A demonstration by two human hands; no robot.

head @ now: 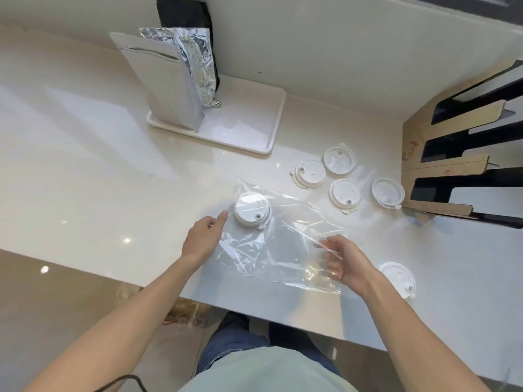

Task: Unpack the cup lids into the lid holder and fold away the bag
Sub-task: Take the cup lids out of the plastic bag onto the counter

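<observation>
A: Head view, status? Right hand (pixel 343 264) pinches the open end of the clear bag (pixel 271 244); left hand (pixel 205 236) lies relaxed, fingertips on the bag's far edge.

B: Count: six lids. One lid (pixel 252 212) sits inside the bag beyond the grip, four loose lids (pixel 343 195) further out toward the cardboard lid holder (pixel 441 168), one lid (pixel 396 278) just right of the grip.

A: No lid visibly racked; bag unfolded. Early stage, I judge.

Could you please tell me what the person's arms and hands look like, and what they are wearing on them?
Both forearms are bare, with no sleeves, gloves, watch or rings visible on the left hand or right hand. A pale green top and blue jeans show below.
</observation>
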